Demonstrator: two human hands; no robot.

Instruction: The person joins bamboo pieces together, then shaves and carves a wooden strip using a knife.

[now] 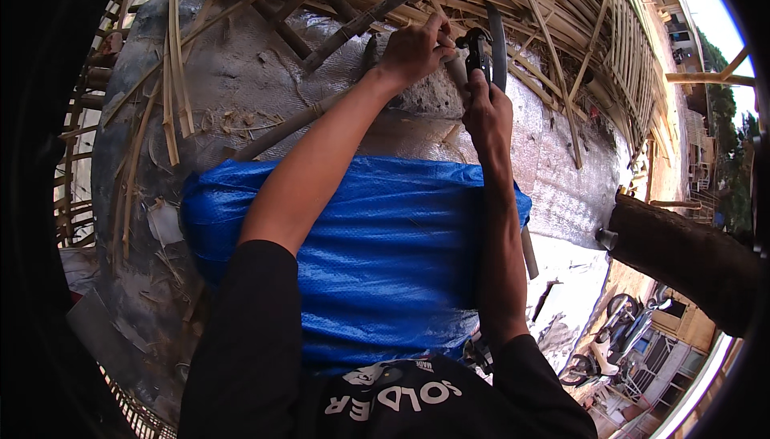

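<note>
My right hand (488, 114) is closed around a black-handled tool (476, 54) with a dark metal head; its exact kind is unclear. Right beside it a long, slightly curved grey blade (498, 46) stands upright, and I cannot tell if it belongs to the same tool. Just to the left, my left hand (413, 52) has its fingers drawn together by the tool's head; whatever they pinch is too small to make out. Below both hands lies a rough grey stone block (433, 92). A blue plastic sheet (385, 238) covers my lap.
Split bamboo strips (618, 62) pile up along the far side, with more strips (175, 78) at the left. A pole (289, 130) lies on the silvery ground sheet (561, 158). A thick dark log (682, 262) juts in from the right. Motorcycles (622, 323) stand beyond.
</note>
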